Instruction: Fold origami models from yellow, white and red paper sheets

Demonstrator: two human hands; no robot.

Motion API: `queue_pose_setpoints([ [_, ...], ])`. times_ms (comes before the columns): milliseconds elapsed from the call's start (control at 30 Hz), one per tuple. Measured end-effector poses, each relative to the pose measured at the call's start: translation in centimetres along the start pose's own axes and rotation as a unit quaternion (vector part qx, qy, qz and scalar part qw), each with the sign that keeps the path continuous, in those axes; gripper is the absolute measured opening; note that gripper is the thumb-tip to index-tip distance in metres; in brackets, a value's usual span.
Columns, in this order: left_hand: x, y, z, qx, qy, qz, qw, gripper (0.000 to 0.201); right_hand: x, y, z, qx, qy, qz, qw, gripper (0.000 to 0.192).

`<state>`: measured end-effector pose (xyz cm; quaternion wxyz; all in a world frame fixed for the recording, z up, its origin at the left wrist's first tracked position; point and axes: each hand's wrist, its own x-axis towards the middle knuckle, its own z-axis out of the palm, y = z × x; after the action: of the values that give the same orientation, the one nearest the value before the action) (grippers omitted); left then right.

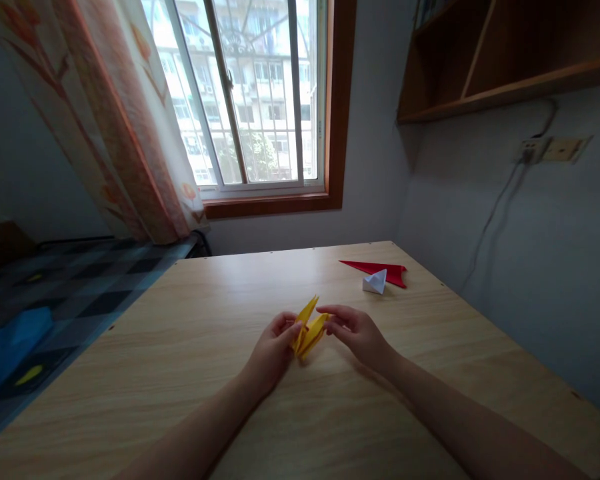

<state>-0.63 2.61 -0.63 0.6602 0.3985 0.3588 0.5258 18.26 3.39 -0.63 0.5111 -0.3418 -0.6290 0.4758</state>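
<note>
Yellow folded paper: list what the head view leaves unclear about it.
- Yellow folded paper: its lower folds are hidden behind the left hand and right hand fingers.
- Its finished shape: too small to tell.
- White paper piece covers part of the red paper.

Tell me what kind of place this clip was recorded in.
Most likely a room in a home, perhaps a bedroom or study: a wooden desk stands by a curtained window, a wall shelf hangs above, and both hands hold a yellow folded paper.
</note>
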Motion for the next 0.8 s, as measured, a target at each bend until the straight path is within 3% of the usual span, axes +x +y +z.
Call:
queue_pose_setpoints([
  [167, 0.1, 0.3, 0.0, 0.002, 0.023, -0.003, 1.0, 0.041, -0.2, -0.4, -0.3, -0.064, -0.03, -0.037, 0.997, 0.031],
  [300, 0.2, 0.3, -0.1, -0.015, 0.033, -0.002, 0.999, 0.05, -0.2, -0.8, -0.4, -0.097, -0.029, -0.028, 0.994, 0.024],
  [433, 0.2, 0.2, -0.1, -0.023, 0.027, 0.015, 0.999, 0.035, 0.1, -0.9, -0.7, -0.126, -0.04, -0.03, 0.991, 0.012],
  [533, 0.1, 0.4, 0.1, 0.007, 0.012, -0.013, 1.0, 0.024, 0.3, -0.9, -1.2, -0.175, -0.04, -0.043, 0.983, 0.013],
  [800, 0.3, 0.8, -0.3, 0.05, -0.049, -0.095, 0.993, 0.023, 0.8, -0.9, -2.1, -0.359, -0.019, -0.186, 0.914, 0.013],
])
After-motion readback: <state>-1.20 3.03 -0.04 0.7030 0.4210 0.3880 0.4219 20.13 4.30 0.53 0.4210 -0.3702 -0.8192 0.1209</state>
